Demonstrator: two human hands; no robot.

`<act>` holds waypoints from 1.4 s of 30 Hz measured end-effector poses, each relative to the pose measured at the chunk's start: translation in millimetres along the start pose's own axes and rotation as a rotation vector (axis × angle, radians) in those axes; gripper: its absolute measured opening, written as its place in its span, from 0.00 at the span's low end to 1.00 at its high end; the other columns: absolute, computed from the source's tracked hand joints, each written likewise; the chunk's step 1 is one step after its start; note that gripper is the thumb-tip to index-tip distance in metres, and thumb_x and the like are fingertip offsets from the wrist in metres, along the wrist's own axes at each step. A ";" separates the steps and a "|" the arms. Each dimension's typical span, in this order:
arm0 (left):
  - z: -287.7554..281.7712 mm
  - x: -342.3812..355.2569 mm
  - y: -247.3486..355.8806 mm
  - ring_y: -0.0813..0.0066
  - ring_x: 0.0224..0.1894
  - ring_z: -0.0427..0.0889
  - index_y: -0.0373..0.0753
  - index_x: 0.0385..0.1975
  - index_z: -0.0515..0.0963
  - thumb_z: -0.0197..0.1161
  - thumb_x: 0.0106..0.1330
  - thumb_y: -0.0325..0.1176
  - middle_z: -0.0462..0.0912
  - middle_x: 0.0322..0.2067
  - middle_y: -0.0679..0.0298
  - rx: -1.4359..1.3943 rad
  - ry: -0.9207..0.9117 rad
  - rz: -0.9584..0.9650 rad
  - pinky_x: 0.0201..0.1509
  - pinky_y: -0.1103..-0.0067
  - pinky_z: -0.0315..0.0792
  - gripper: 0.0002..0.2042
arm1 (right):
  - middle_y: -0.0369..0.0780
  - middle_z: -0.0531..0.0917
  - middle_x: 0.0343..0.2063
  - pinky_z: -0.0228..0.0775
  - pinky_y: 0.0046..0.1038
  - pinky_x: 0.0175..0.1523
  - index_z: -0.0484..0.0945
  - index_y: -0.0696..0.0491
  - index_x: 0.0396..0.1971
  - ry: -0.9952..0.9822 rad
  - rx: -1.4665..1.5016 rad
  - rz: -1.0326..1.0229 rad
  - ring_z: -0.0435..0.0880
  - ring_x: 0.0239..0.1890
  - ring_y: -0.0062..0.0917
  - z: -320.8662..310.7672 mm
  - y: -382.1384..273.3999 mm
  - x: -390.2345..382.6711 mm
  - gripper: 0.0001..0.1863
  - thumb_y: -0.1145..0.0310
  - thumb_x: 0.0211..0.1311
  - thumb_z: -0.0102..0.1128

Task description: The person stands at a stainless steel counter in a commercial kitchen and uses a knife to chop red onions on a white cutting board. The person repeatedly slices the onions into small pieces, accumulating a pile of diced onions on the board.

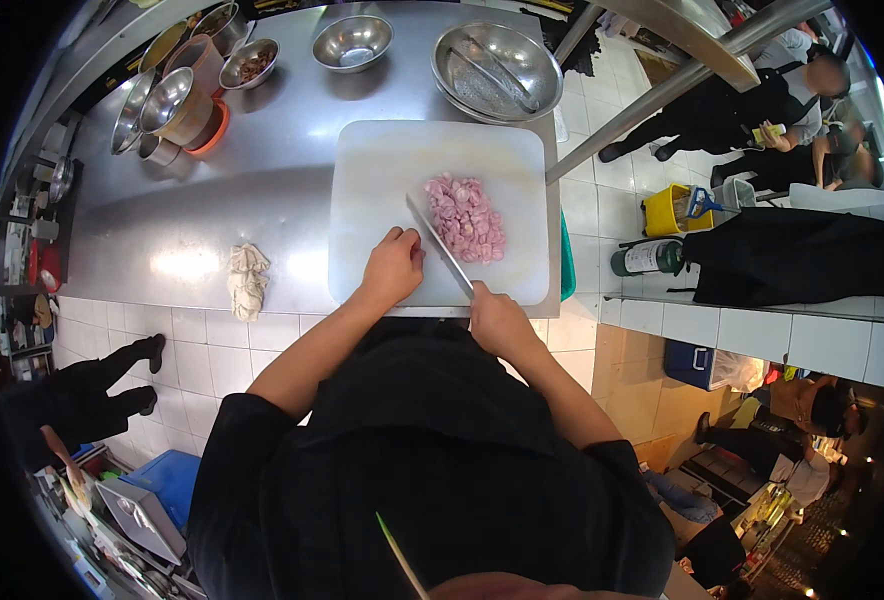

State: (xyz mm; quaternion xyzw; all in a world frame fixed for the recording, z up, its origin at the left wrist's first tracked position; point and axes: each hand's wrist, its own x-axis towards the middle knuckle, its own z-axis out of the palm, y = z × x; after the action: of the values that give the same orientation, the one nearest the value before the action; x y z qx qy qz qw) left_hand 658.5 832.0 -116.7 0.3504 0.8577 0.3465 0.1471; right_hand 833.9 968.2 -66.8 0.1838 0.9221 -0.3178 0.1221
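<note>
A white cutting board [372, 180] lies at the front right of a steel table. On it sits a heap of sliced shallots [465, 215], pink and white. My right hand [497, 318] is wrapped round the handle of a kitchen knife [440, 240] at the board's front edge. The blade slants up and to the left, along the heap's left side. My left hand [396, 264] rests on the board to the left of the blade, its fingers curled in. Whether anything is under those fingers is hidden.
A crumpled cloth [248, 281] lies at the table's front edge. A steel bowl [353, 44] and a larger bowl with a strainer [498, 72] stand behind the board. Several bowls and tubs crowd the far left, including a small bowl of brown food [250, 64]. A metal post [652, 117] slants past the right.
</note>
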 end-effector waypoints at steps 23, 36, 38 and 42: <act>6.8 -5.7 -21.9 0.46 0.36 0.82 0.34 0.34 0.77 0.57 0.61 0.23 0.78 0.37 0.51 0.081 0.014 0.196 0.41 0.59 0.79 0.04 | 0.60 0.83 0.26 0.74 0.56 0.41 0.71 0.63 0.47 -0.026 0.066 -0.007 0.84 0.32 0.58 0.7 -5.8 -17.1 0.14 0.76 0.62 0.47; 1.4 -8.7 -19.7 0.48 0.35 0.82 0.34 0.34 0.77 0.58 0.62 0.22 0.78 0.37 0.53 0.091 0.014 0.221 0.40 0.61 0.79 0.04 | 0.58 0.82 0.25 0.74 0.56 0.39 0.71 0.62 0.48 -0.015 0.041 0.023 0.83 0.30 0.57 8.1 -11.1 -23.0 0.14 0.75 0.62 0.49; 4.3 -10.1 -22.5 0.48 0.35 0.82 0.34 0.34 0.77 0.58 0.62 0.22 0.77 0.37 0.53 0.073 0.039 0.230 0.39 0.61 0.79 0.03 | 0.58 0.82 0.24 0.75 0.56 0.39 0.71 0.62 0.48 -0.015 0.005 0.038 0.84 0.30 0.56 14.6 -9.3 -25.7 0.14 0.75 0.62 0.49; 5.3 -13.5 -28.9 0.48 0.35 0.82 0.34 0.34 0.77 0.59 0.62 0.23 0.77 0.37 0.53 0.069 0.051 0.232 0.39 0.62 0.79 0.03 | 0.58 0.83 0.25 0.75 0.56 0.39 0.70 0.61 0.48 0.007 -0.010 0.037 0.84 0.31 0.56 11.8 -12.3 -25.2 0.15 0.75 0.62 0.49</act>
State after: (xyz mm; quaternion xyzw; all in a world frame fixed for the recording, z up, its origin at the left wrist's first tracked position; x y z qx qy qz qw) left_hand 656.4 810.2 -140.5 0.4434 0.8262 0.3400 0.0720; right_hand 852.8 945.2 -60.6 0.2013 0.9206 -0.3101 0.1259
